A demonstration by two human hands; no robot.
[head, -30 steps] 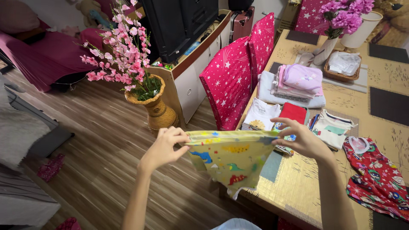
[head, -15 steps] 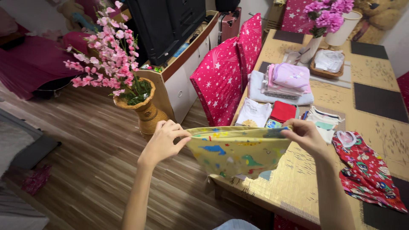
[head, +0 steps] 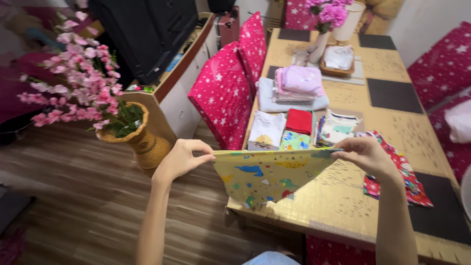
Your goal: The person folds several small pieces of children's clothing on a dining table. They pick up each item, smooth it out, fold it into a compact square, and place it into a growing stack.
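I hold a small yellow garment (head: 267, 176) printed with coloured dinosaurs, stretched flat between both hands over the near corner of the table (head: 343, 201). My left hand (head: 182, 158) pinches its left top corner out past the table's edge. My right hand (head: 365, 154) pinches its right top corner above the tabletop. The cloth hangs down in a point below the taut top edge.
Folded clothes lie behind the garment: a white shirt (head: 266, 130), a red piece (head: 299, 120), a stack with a lilac top (head: 297, 83). A red patterned garment (head: 397, 169) lies right. Star-print chairs (head: 223, 95), a flower vase (head: 135, 140) and a cabinet (head: 181, 93) stand left.
Both hands have drawn the garment's top edge wider and taut, and the view has swung right over the table. The cloth now hangs flatter.
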